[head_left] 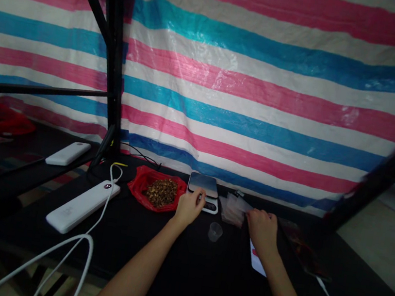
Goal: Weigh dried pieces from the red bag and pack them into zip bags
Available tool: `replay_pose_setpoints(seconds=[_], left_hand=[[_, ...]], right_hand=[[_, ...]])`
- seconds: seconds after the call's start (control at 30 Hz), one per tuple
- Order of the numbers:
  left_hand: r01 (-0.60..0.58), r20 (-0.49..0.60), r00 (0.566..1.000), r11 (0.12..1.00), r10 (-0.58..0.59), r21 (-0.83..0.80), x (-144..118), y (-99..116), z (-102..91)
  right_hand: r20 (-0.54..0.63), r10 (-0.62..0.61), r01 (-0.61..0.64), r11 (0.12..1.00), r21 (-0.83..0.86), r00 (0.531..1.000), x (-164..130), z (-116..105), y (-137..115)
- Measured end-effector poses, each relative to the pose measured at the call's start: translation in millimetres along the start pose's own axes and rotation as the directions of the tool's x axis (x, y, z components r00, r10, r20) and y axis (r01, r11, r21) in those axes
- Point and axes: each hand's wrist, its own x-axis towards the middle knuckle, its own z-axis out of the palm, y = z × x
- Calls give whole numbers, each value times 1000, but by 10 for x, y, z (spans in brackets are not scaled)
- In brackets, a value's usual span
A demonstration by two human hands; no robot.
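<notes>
1. The left hand (189, 207) rests with fingers curled loosely on the front left edge of a small digital scale (203, 188), touching it without gripping it.
2. The right hand (262, 228) lies palm down on the dark desk (174, 257), fingertips at a stack of clear plastic bags (235, 208); whether it pinches one I cannot tell.
3. A red bag of brown seeds (157, 190) sits just beside the scale at its 9 o'clock.
4. A small clear cup (215, 231) stands between the hands, at 5 o'clock from the scale.
5. A white power bank (82, 205) with a white cable (99, 217) lies well apart at 8 o'clock.
6. A striped tarpaulin (266, 79) hangs behind at 12 o'clock.
</notes>
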Motion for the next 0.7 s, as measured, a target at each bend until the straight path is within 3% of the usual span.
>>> replay_pose_setpoints(seconds=[0.1,0.2,0.33,0.43,0.57,0.7], left_hand=[[2,21,1000,997,-1,-71,11,37,-6],[4,3,1000,981,-3,-196,15,75,-6],[-1,-140,989,954,-43,-300,30,59,-18],[43,-246,961,949,-124,-313,58,0,-31],[64,-276,949,952,-151,-299,95,-50,-12],[41,-251,961,958,-115,-283,112,-30,41]], right_hand=[[-75,105,-98,991,87,992,129,-185,-59],[-182,196,-136,944,300,964,294,-366,-383],[-263,48,99,848,520,964,458,-430,-1053],[-309,26,181,763,620,951,498,-334,-1385],[-365,42,238,689,684,930,449,-177,-1442],[-346,65,209,689,694,936,377,-160,-1343]])
